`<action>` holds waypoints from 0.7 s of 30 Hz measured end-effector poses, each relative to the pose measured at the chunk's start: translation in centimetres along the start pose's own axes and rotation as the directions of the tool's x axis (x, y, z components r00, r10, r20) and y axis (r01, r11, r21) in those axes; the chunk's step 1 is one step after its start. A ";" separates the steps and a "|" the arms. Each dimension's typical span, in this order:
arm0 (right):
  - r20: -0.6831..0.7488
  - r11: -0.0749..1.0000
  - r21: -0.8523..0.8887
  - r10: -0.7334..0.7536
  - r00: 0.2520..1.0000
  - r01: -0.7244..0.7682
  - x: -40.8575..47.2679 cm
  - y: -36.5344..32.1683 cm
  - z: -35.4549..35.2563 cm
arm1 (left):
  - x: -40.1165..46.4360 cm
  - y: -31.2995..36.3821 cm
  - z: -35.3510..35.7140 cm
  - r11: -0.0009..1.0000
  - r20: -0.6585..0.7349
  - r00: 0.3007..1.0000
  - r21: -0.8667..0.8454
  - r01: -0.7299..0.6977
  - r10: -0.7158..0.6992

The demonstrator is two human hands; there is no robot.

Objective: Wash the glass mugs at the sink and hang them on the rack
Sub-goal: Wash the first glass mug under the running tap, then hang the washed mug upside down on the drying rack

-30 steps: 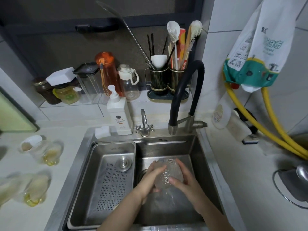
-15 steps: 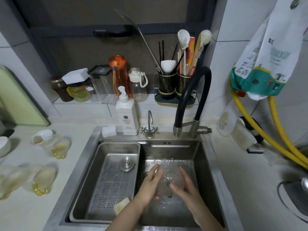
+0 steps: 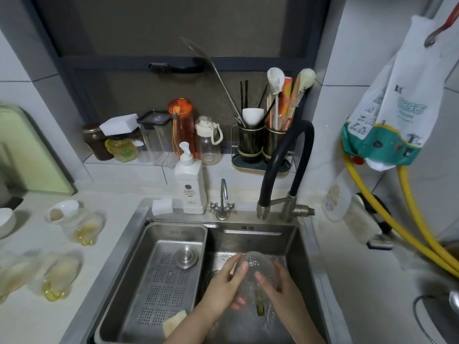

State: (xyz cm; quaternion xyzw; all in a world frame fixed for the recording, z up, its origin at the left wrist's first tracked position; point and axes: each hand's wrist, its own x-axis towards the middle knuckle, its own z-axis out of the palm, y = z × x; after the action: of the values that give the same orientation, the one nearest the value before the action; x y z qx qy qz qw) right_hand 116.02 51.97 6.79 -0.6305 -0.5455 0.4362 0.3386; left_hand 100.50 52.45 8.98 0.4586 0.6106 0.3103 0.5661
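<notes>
Over the right basin of the steel sink (image 3: pixel 308 247) I hold a clear textured glass mug (image 3: pixel 258 269) between both hands. My left hand (image 3: pixel 223 286) wraps its left side with fingers curled round it. My right hand (image 3: pixel 275 286) cups its right side, thumb on the front. The mug's yellowish handle shows below, between my wrists. Three more glass mugs with yellow handles lie on the left counter: one (image 3: pixel 85 227) farther back, two (image 3: pixel 58 276) (image 3: pixel 12 276) nearer. The rack is not in view.
A perforated steel drain tray (image 3: pixel 159 276) with a sponge (image 3: pixel 173 324) fills the left basin. A soap bottle (image 3: pixel 190 187), small tap (image 3: pixel 223 202) and black-hosed faucet (image 3: pixel 285 167) stand behind the sink. Jars, bottles and a utensil holder (image 3: pixel 260 145) line the ledge. Yellow hoses (image 3: pixel 397 227) run at right.
My hands have shifted round the mug, turning and rubbing it in the right basin. The view has tilted slightly upward and back.
</notes>
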 end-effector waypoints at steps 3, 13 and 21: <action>0.022 0.999 0.000 0.043 0.999 -0.043 0.0 -0.3 -0.1 | -0.1 0.2 -0.1 1.000 -0.051 0.998 -0.020 0.023 -0.024; -0.011 0.985 0.168 0.037 0.999 -0.034 -1.0 -3.0 1.4 | -0.3 0.1 -1.8 1.000 -0.071 0.997 -0.009 -0.013 0.012; -0.005 0.973 0.223 -0.054 0.999 0.054 -3.0 -8.9 7.2 | -3.8 0.3 -9.7 0.986 -0.147 0.977 -0.028 -0.162 0.156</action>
State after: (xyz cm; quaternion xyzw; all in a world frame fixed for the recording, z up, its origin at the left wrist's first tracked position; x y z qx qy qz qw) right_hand 105.82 50.23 12.55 -0.5731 -0.5101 0.4857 0.4188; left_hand 90.88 50.49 12.42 0.4708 0.6052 0.3991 0.5028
